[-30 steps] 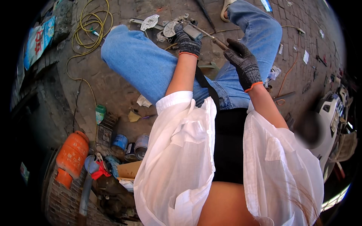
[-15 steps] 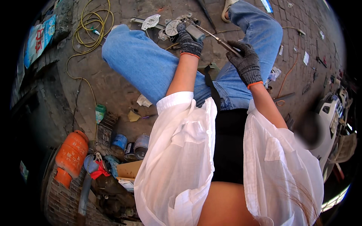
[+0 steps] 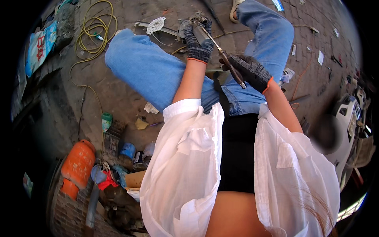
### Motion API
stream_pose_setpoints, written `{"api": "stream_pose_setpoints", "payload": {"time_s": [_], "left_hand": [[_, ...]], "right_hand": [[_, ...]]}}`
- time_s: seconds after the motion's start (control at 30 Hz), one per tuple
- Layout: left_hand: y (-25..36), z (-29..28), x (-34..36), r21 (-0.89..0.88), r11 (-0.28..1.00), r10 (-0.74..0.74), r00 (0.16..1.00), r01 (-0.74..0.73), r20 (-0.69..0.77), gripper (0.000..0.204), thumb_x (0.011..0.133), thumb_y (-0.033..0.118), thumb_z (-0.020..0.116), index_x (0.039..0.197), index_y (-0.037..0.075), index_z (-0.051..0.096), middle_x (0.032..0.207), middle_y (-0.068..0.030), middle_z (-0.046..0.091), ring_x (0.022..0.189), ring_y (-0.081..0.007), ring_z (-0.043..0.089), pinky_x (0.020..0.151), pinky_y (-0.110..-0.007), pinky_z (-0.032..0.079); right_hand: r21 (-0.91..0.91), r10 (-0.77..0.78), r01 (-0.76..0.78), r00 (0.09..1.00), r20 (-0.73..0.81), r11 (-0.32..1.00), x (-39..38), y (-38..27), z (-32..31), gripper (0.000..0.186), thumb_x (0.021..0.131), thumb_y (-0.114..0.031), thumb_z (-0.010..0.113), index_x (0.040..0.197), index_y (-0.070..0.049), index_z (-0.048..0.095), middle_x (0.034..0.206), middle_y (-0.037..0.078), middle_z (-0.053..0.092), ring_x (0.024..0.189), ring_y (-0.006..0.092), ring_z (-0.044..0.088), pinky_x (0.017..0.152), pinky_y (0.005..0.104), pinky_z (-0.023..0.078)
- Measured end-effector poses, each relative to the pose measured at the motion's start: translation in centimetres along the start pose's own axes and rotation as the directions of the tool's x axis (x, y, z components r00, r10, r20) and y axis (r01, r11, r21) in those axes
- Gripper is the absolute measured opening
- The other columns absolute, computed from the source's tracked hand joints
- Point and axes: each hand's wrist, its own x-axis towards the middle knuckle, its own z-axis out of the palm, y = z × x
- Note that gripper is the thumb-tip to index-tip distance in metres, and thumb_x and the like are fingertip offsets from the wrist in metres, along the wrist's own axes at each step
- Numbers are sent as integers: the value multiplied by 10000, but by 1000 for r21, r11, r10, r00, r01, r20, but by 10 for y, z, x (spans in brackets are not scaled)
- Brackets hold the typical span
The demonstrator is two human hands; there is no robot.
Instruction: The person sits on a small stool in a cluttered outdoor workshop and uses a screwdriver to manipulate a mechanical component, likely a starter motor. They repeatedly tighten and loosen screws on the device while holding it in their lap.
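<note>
My left hand point(image 3: 197, 47), in a grey knitted glove with an orange cuff, is closed on a metal motor assembly point(image 3: 184, 27) with a small grey cylinder, above the gap between my jeans-clad legs. My right hand point(image 3: 250, 71), gloved alike, grips a screwdriver point(image 3: 235, 73) with a dark brown handle. Its thin steel shaft slants up and left to the assembly, where its tip is hard to make out beside my left fingers. A metal rail point(image 3: 167, 31) and a white perforated piece point(image 3: 156, 24) lie just left of the assembly on the paved ground.
A coiled yellow hose point(image 3: 94, 37) lies at upper left near a blue-and-white bag point(image 3: 41, 47). An orange gas cylinder point(image 3: 78, 166), cans point(image 3: 128, 151) and cardboard point(image 3: 135, 177) are at lower left. A white car body part point(image 3: 341, 134) is at right; scraps are scattered around.
The screwdriver has swung more upright, its handle end dropping below my right fingers. My right hand has shifted and turned, and my left fingers now reach higher over the assembly.
</note>
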Motion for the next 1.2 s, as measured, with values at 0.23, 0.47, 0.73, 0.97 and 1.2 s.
{"api": "stream_pose_setpoints", "payload": {"time_s": [0.23, 0.47, 0.73, 0.97, 1.2], "left_hand": [[1, -4, 4, 55, 997, 50, 997, -53, 58, 318, 842, 278, 541, 1063, 51, 528, 1026, -139, 572, 942, -293, 560, 859, -463, 495], [1, -9, 8, 27, 1000, 14, 1000, -14, 0, 361, 816, 281, 596, 1079, 46, 518, 1052, -143, 557, 961, -293, 547, 867, -450, 493], [1, -10, 9, 20, 999, 45, 999, -45, 5, 354, 816, 263, 601, 1079, 43, 515, 1030, -144, 563, 935, -311, 557, 864, -459, 491], [0, -1, -1, 3, 1000, -15, 1000, 14, 8, 299, 828, 241, 573, 1048, 46, 519, 998, -135, 573, 893, -301, 568, 852, -460, 500], [1, -1, 5, 17, 999, 38, 999, -38, -5, 291, 804, 272, 581, 973, 38, 543, 934, -127, 593, 830, -275, 584, 829, -413, 513]], "right_hand": [[641, 94, -273, 950, 298, 718, -4, 23, 13, 296, 904, -323, 481, 959, -46, 569, 766, 33, 579, 642, 101, 518, 527, 241, 434], [624, 185, -141, 983, -7, 769, -8, 21, 27, 233, 868, -254, 543, 923, -29, 567, 820, 68, 563, 673, 130, 534, 604, 255, 458], [541, 90, -193, 973, 212, 819, -4, 10, 8, 442, 900, -431, 443, 973, -9, 555, 714, 28, 555, 448, 34, 390, 384, 170, 333], [-142, -84, 40, 945, -316, 989, -6, 13, 12, 308, 855, -331, 545, 913, -31, 585, 652, 15, 550, 496, 60, 449, 425, 225, 358], [-28, -44, 38, 950, -308, 999, -10, 10, 13, 321, 851, -347, 545, 897, -34, 603, 623, 11, 538, 440, 63, 413, 411, 217, 330]]}}
